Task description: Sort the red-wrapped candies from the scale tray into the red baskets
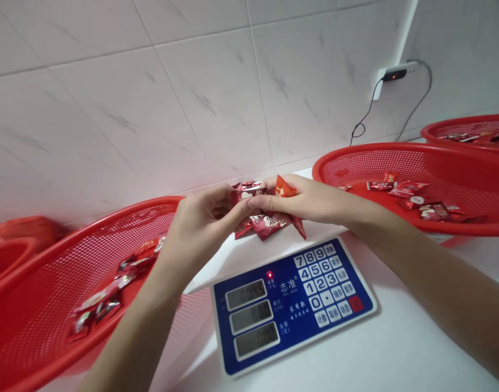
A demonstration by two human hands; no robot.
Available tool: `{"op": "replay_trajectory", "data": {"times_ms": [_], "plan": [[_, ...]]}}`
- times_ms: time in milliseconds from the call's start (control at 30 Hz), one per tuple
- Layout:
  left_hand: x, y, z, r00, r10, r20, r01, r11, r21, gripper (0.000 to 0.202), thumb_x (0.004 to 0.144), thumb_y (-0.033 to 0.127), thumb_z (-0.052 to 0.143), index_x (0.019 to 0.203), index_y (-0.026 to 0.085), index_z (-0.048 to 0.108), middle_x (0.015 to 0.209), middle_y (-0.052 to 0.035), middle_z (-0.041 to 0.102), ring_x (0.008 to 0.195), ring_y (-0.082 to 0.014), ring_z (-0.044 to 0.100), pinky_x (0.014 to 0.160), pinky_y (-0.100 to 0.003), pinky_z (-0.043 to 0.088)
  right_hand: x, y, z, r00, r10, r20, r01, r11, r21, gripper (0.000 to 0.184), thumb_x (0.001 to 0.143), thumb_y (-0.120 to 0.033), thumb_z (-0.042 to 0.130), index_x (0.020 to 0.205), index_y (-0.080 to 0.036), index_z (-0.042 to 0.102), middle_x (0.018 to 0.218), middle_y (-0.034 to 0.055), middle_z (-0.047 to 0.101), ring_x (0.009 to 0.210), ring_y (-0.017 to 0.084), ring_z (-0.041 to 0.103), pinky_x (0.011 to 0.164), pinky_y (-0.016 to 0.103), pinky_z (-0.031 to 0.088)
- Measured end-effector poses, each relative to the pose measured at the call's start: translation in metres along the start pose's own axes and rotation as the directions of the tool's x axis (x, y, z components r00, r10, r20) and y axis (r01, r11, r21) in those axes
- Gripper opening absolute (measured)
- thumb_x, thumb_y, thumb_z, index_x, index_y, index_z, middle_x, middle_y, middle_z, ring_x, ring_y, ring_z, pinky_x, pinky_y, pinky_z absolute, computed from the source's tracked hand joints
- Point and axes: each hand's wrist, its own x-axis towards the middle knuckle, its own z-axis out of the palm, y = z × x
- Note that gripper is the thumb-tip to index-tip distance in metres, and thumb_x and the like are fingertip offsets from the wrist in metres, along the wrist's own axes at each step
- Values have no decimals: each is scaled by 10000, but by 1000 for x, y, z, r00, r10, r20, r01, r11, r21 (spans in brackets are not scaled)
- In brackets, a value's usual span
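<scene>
Left hand [202, 231] and right hand [306, 200] pinching crinkly red foil candies [266, 226], piled on white scale [233, 261]; red plastic mesh baskets [396, 163] either side, holding more.

Left hand [204, 218]: you have it just left of frame centre, fingers curled inward, back of the hand facing up.
Right hand [302, 201]: you reach in from the right, fingers stretched leftward, fingertips [253, 202] touching your left hand.
Left forearm [127, 337]: yours is bare, rising from the bottom edge.
Right forearm [437, 288]: yours is bare, slanting toward the lower right corner.
</scene>
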Motion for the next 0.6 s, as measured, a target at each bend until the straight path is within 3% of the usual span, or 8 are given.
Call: {"op": "replay_trajectory", "data": {"times_ms": [100,200,367,600], "plan": [[1,-1,-2,994,-79,77,93,975,-202,315,823,454,813,838,143,766,753,-44,757,660,-121,658,595,-196,535,1,-3,0,999,-51,-15,51,998,35,242,916,-383,755,891,-162,658,763,11,649,675,112,588,572,210,436],[2,-2,-5,984,-86,156,131,944,-303,288,862,425,796,916,142,789,818,-68,791,687,-122,699,623,-193,573,0,-5,-2,999,-46,-26,48,996,74,207,885,-318,782,851,-158,655,731,3,648,628,105,582,523,197,425],[0,-2,-10,979,-42,202,102,949,-297,203,937,370,741,978,184,813,824,-59,799,697,-130,713,649,-213,612,-4,-7,-6,998,-57,-39,60,994,90,174,874,-296,787,822,-165,684,713,6,643,653,108,582,526,193,429],[5,-7,-14,970,-23,241,83,967,-243,209,920,399,750,985,216,826,836,-68,810,694,-157,731,708,-285,653,-4,-11,-10,999,41,-9,-40,995,91,193,862,-283,790,781,-144,684,711,15,664,630,103,578,537,206,423]]}}
